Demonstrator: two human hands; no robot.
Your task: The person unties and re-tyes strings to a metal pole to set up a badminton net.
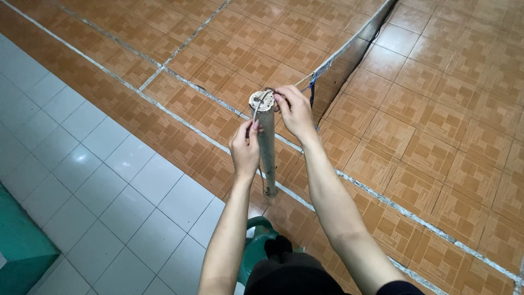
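A grey metal post (267, 147) stands upright on the tiled floor, seen from above, with a worn round cap (262, 100) on top. A thin cord (255, 112) runs over the cap and down the post's left side. My left hand (245, 147) pinches that cord beside the post, a little below the cap. My right hand (295, 112) rests at the cap's right edge, fingers closed on the cord or loop there. A dark net (333, 76) stretches from the post toward the upper right.
Orange patterned floor tiles (426, 136) carry pale court lines (382, 196). White tiles (109, 180) fill the lower left. A green base (256, 240) sits by the post's foot, and a green block (22, 246) lies at the far left edge.
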